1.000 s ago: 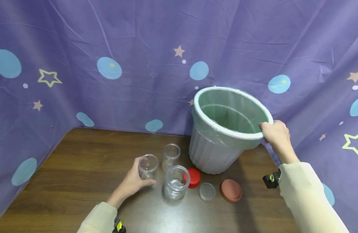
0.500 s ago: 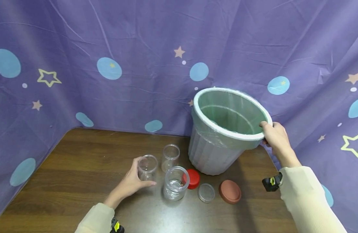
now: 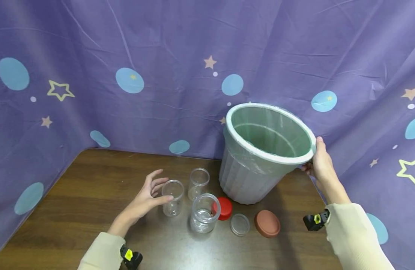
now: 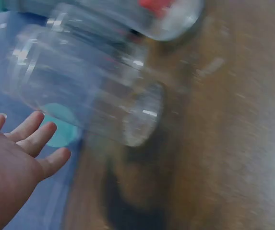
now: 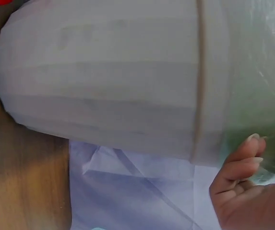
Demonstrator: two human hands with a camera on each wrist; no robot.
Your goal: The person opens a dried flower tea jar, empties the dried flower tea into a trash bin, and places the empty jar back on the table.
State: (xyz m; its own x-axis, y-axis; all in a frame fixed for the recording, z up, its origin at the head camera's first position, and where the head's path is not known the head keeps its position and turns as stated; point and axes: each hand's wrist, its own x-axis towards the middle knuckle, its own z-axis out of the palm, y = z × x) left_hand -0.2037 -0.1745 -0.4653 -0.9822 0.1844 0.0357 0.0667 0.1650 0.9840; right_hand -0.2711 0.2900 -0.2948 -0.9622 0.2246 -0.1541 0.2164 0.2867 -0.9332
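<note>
My left hand (image 3: 144, 198) is spread beside a clear plastic jar (image 3: 173, 198), its thumb overlapping the jar's near side in the head view. The left wrist view has the fingers (image 4: 36, 136) apart from that jar. At the right edge of a pale trash bin (image 3: 249, 176), my right hand (image 3: 324, 163) has its thumb upright outside the rim and its fingers loosely curled below. In the right wrist view, those fingers (image 5: 240, 167) lie against the bin's clear liner (image 5: 257, 72). The bin stands on the table, its inside bottom hidden.
Two more clear jars, a slim jar (image 3: 198, 183) and a wider jar (image 3: 203, 219), stand between the left hand and the bin. A red lid (image 3: 224, 209), a clear lid (image 3: 239, 225) and a brownish-red lid (image 3: 267, 224) lie in front of the bin. A purple curtain (image 3: 160, 75) hangs behind the table.
My left hand has let go of the jar and drawn back left, fingers spreading. My right thumb has come out from inside the bin's rim to its outer side. The bin stays put.
</note>
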